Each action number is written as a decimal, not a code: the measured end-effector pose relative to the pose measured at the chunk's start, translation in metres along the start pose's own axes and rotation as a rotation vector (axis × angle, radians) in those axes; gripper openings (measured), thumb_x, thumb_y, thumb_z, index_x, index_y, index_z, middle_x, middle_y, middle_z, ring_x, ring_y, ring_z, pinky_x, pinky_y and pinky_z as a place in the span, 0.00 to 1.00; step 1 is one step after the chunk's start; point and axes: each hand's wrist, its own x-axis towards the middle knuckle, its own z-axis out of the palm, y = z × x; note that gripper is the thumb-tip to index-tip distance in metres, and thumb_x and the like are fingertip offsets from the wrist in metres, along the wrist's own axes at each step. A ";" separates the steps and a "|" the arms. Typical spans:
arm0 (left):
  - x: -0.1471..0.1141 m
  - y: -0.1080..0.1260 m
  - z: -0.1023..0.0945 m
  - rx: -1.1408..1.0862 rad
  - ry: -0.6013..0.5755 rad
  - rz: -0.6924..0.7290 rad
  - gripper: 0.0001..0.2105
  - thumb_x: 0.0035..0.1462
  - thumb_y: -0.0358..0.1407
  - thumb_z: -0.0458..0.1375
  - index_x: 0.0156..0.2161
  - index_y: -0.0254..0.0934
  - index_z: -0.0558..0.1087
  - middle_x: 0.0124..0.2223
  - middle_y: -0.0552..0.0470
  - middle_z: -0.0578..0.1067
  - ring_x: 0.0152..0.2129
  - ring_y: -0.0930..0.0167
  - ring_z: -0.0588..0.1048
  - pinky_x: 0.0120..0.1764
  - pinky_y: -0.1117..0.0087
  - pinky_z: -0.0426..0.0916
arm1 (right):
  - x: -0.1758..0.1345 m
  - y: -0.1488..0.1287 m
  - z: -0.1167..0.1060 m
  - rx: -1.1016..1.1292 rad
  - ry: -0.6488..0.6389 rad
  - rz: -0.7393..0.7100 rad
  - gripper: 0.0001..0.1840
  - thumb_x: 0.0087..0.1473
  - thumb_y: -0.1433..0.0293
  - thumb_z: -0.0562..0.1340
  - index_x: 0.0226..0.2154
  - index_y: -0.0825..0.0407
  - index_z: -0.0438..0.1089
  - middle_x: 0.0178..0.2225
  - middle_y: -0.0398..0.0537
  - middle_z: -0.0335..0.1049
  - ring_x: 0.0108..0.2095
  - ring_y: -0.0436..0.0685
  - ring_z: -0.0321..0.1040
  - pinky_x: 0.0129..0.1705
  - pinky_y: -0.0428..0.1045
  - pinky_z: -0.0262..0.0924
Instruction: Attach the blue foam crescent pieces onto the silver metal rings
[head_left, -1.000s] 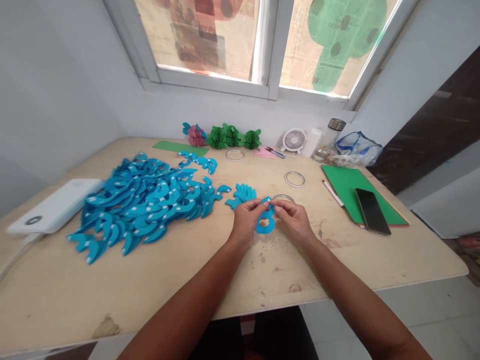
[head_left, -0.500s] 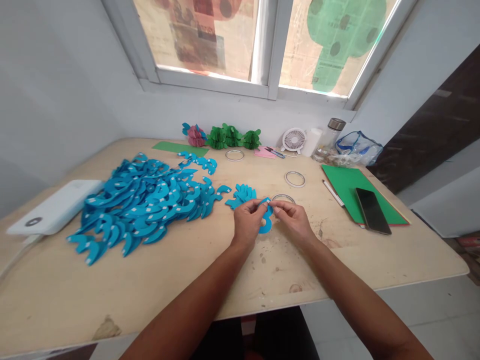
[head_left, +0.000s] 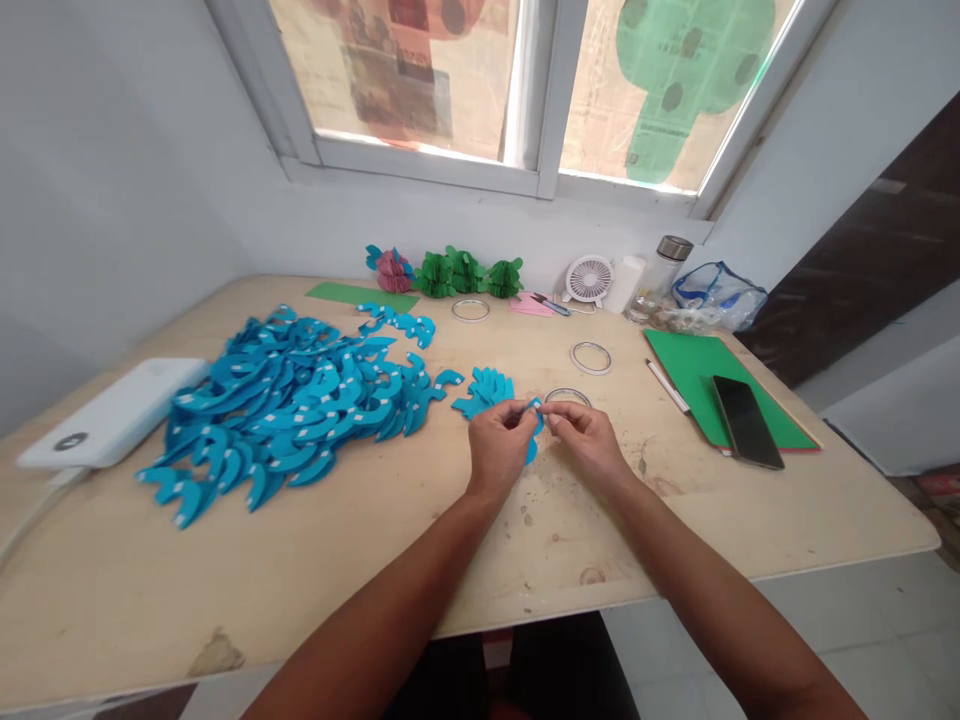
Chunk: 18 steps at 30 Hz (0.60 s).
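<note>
My left hand (head_left: 498,445) is closed on a curved blue paper cutout (head_left: 532,452), most of it hidden behind the fingers. A small white patch shows at its top end. The fingertips of my right hand (head_left: 583,440) pinch at that same end, close beside the left thumb. Just beyond my left hand lies a small fanned stack of blue paper pieces (head_left: 484,390). To the left spreads a large heap of blue paper cutouts (head_left: 300,400), many with white patches. A tape roll (head_left: 568,396) sits behind my right hand, partly covered by it.
Further tape rolls lie near the fan (head_left: 589,280) and mid-table. A white power bank (head_left: 112,415) with a cable is at left. At right, a phone (head_left: 746,422) rests on green sheets (head_left: 690,370) beside a pen (head_left: 667,386). Green paper ornaments (head_left: 465,270) line the wall.
The blue cutout has turned in my fingers, so less of its lower curve shows below my left hand. Both hands stay in nearly the same place.
</note>
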 end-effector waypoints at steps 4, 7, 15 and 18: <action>0.000 0.001 0.000 0.049 0.010 0.018 0.07 0.44 0.32 0.56 0.26 0.34 0.77 0.21 0.55 0.74 0.18 0.75 0.70 0.22 0.76 0.64 | 0.001 0.002 0.000 -0.035 0.004 0.001 0.12 0.48 0.65 0.59 0.34 0.51 0.74 0.23 0.44 0.63 0.26 0.51 0.59 0.27 0.47 0.54; 0.000 0.001 0.000 0.067 0.007 0.015 0.07 0.44 0.32 0.56 0.26 0.33 0.77 0.21 0.54 0.74 0.18 0.75 0.70 0.23 0.76 0.64 | 0.001 0.005 0.000 -0.058 0.012 0.009 0.13 0.48 0.65 0.59 0.35 0.52 0.74 0.25 0.45 0.65 0.26 0.51 0.60 0.27 0.47 0.54; 0.002 0.002 -0.002 0.022 0.024 -0.033 0.07 0.43 0.35 0.58 0.24 0.33 0.76 0.21 0.54 0.73 0.18 0.75 0.68 0.22 0.76 0.62 | 0.003 0.013 -0.003 -0.090 0.068 0.025 0.11 0.47 0.65 0.60 0.33 0.52 0.74 0.22 0.44 0.65 0.24 0.51 0.60 0.25 0.47 0.54; 0.002 0.003 -0.003 -0.041 0.010 -0.088 0.07 0.41 0.35 0.59 0.24 0.33 0.76 0.20 0.54 0.72 0.17 0.76 0.66 0.19 0.77 0.60 | 0.004 0.012 -0.004 -0.048 0.098 0.024 0.11 0.47 0.64 0.61 0.32 0.51 0.74 0.27 0.46 0.70 0.29 0.54 0.64 0.29 0.48 0.57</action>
